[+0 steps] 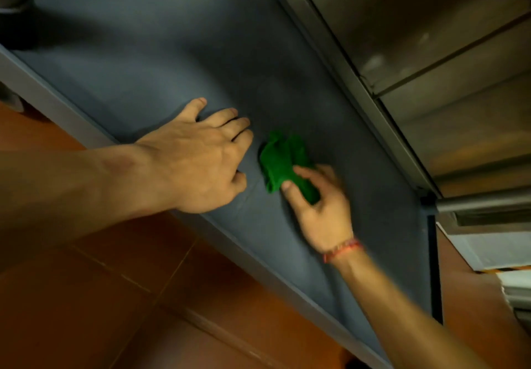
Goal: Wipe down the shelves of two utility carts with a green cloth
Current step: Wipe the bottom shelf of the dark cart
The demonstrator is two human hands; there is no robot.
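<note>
**Soft cloth bunched under the right hand on a grey cart shelf**

Head view: the green cloth (283, 161) lies crumpled on the grey shelf (149, 61) of a utility cart, roughly mid-shelf and nearer the front lip than the back. The right hand (319, 204) has its thumb and fingers closed over the near end of the cloth, pinning that end to the surface; the far end fans out loose ahead of the fingertips. The right hand is slightly blurred, so exactly how many fingers bear on the fabric is hard to tell. The left hand (198, 156) rests palm down on the shelf just beside the cloth, fingers spread, holding nothing and not touching the fabric. A red thread bracelet (343, 249) sits on the right wrist. A metal upper structure (402, 52) overhangs the shelf on the right, and orange-brown floor tiles (115, 296) show below the front edge.

Handling, as a judgement: the cloth looks light, limp and thin, with no stiffness of its own, so it will fold and ride up under a sideways push unless pressed flat. A broad palm-and-fingers hold over the bunched middle should carry it better than a pinch at one edge. The shelf surface looks smooth and matte, so the cloth should slide readily; it is not fragile. The raised lip and corners will likely need fingertip pressure through the fabric.
</note>
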